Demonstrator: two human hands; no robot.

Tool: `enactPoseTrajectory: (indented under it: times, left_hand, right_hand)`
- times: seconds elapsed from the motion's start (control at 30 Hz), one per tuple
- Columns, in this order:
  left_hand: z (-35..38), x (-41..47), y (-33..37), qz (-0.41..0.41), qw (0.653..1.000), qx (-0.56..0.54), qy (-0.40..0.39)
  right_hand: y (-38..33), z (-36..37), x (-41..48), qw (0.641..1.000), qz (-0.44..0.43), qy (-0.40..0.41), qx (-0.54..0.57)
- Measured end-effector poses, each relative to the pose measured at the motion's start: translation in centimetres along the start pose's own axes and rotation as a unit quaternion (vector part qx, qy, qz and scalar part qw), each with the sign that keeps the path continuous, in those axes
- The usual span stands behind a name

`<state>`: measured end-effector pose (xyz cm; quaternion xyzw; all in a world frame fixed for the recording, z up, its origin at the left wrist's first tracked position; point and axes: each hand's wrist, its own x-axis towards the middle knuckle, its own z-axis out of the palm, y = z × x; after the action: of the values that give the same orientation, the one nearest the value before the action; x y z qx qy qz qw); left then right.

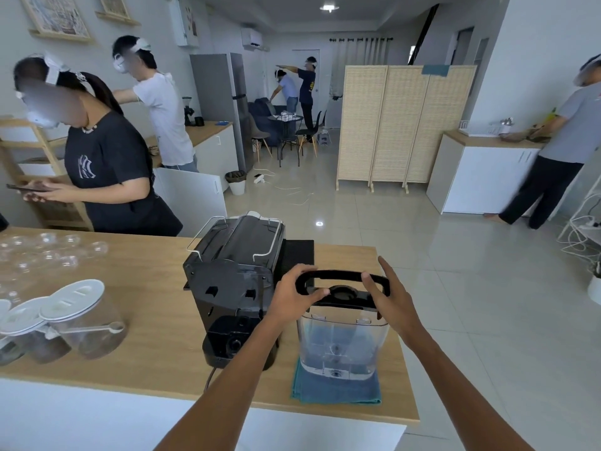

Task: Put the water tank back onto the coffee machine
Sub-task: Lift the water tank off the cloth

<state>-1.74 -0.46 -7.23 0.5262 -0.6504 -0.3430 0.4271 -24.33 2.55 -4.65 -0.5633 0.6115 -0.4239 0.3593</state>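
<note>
A clear plastic water tank (343, 345) with a black lid and an upright black handle (341, 275) stands on a teal cloth (336, 390) on the wooden counter. The black coffee machine (232, 284) stands just left of it, its back side facing me. My left hand (297, 292) curls around the left end of the handle. My right hand (388, 296) rests against the handle's right end, thumb on the bar and fingers spread upward.
Lidded jars (81, 320) of coffee and clear glasses (48, 252) occupy the counter's left. A black mat (297, 252) lies behind the machine. A person with a phone stands beyond the counter at left. The counter edge lies right of the tank.
</note>
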Motion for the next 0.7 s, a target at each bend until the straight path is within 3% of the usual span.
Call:
enactPoseTrajectory:
  times: [0.13, 0.43, 0.7]
  left_hand:
    - [-0.5, -0.2, 1.4, -0.06, 0.996, -0.015, -0.062]
    - [1.5, -0.7, 2.4, -0.094, 0.99, -0.095, 0.041]
    - [1.3, -1.7, 2.8, -0.082, 0.989, -0.116, 0.033]
  right_hand:
    - [-0.2, 0.0, -0.1, 1.0, -0.011, -0.008, 0.004]
    - [0.2, 0.4, -0.7, 0.999, -0.03, 0.026, 0.011]
    - [0.3, 0.4, -1.7, 0.998, -0.051, 0.024, 0.03]
